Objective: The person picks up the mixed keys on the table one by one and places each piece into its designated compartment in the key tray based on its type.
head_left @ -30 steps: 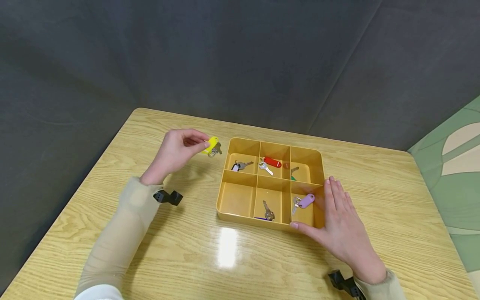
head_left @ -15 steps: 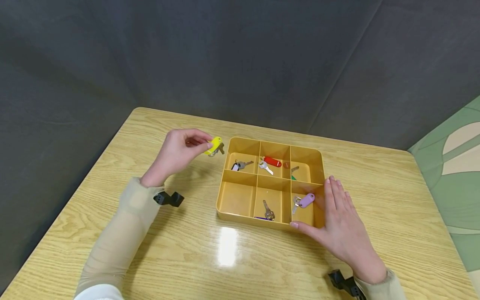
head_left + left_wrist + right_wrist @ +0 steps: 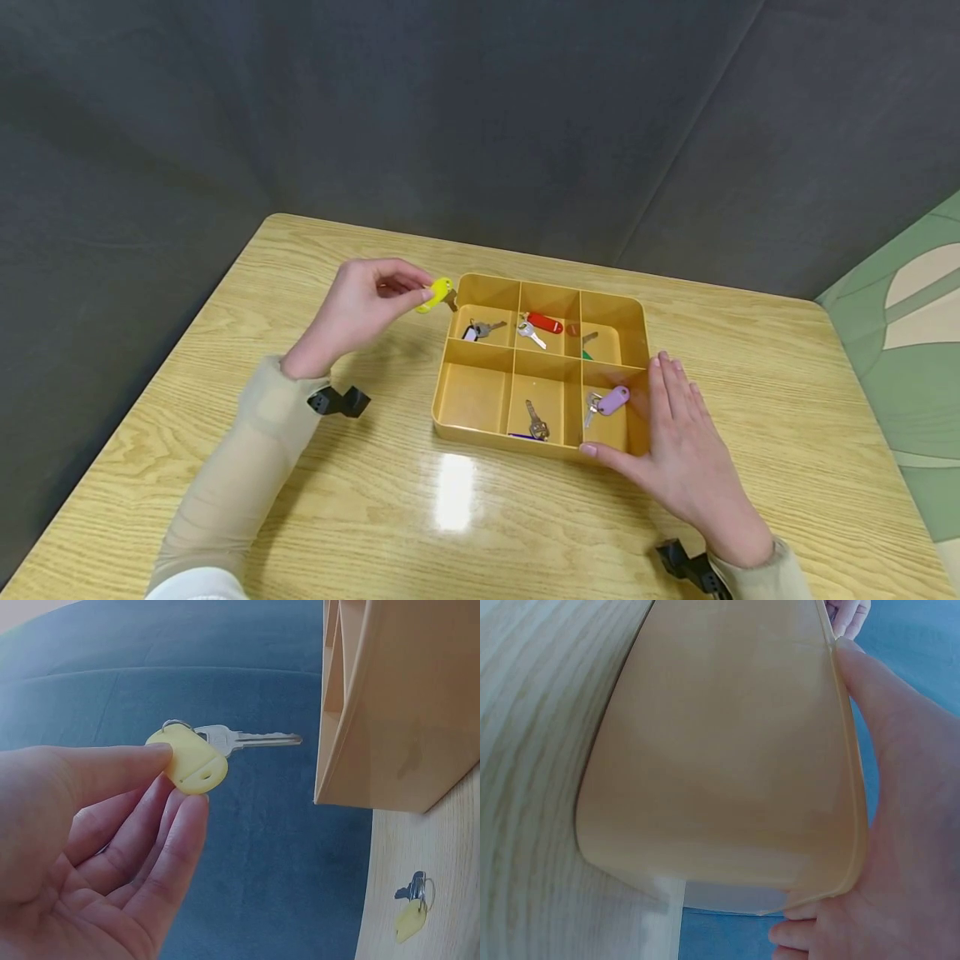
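My left hand (image 3: 363, 300) pinches a yellow key tag (image 3: 196, 759) between thumb and fingertips, just left of the tray's back left corner. Its key (image 3: 255, 739) points toward the tray. The mustard-yellow divided tray (image 3: 480, 435) lies flat on the table. My right hand (image 3: 690, 446) rests around its front right corner, thumb on the front rim and straight fingers along the right side. Inside lie a key with a lilac tag (image 3: 613, 401), one with a red tag (image 3: 545, 323) and one with a white-and-black tag (image 3: 470, 334).
A silver key (image 3: 537, 422) beside a blue edge lies front middle; another key (image 3: 590, 338) with a green bit sits back right. On the table (image 3: 360, 500), the left wrist view shows a second yellow tag (image 3: 410, 921) with a key. Dark fabric (image 3: 450, 125) stands behind.
My left hand has moved slightly right, carrying the yellow tag and key closer to the tray's back left corner. The right hand and the tray stay in place.
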Motion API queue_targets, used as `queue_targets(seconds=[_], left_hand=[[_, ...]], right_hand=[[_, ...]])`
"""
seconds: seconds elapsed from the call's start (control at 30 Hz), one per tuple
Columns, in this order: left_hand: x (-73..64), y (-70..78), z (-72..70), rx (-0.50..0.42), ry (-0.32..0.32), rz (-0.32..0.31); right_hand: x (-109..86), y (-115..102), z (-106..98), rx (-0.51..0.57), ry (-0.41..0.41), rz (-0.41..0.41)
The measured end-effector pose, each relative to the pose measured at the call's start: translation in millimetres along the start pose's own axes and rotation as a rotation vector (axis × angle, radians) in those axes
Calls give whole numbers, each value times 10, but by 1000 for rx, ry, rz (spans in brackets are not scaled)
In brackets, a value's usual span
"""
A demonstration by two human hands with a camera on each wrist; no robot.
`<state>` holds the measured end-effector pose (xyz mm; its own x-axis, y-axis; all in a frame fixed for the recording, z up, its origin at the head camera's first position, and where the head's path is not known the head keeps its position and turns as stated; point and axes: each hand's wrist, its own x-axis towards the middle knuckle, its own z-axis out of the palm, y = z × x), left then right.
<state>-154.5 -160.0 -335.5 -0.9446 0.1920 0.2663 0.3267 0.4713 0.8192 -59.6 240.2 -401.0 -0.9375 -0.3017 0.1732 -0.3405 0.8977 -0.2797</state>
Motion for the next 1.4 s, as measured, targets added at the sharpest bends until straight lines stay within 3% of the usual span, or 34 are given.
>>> queue_targets(seconds=[0.8, 1.4], left_hand=[[-152, 83, 52, 4, -100, 6], [-195, 137, 76, -57, -208, 15]], right_hand=[[7, -5, 2, -2, 5, -5], [7, -6, -13, -4, 1, -13]])
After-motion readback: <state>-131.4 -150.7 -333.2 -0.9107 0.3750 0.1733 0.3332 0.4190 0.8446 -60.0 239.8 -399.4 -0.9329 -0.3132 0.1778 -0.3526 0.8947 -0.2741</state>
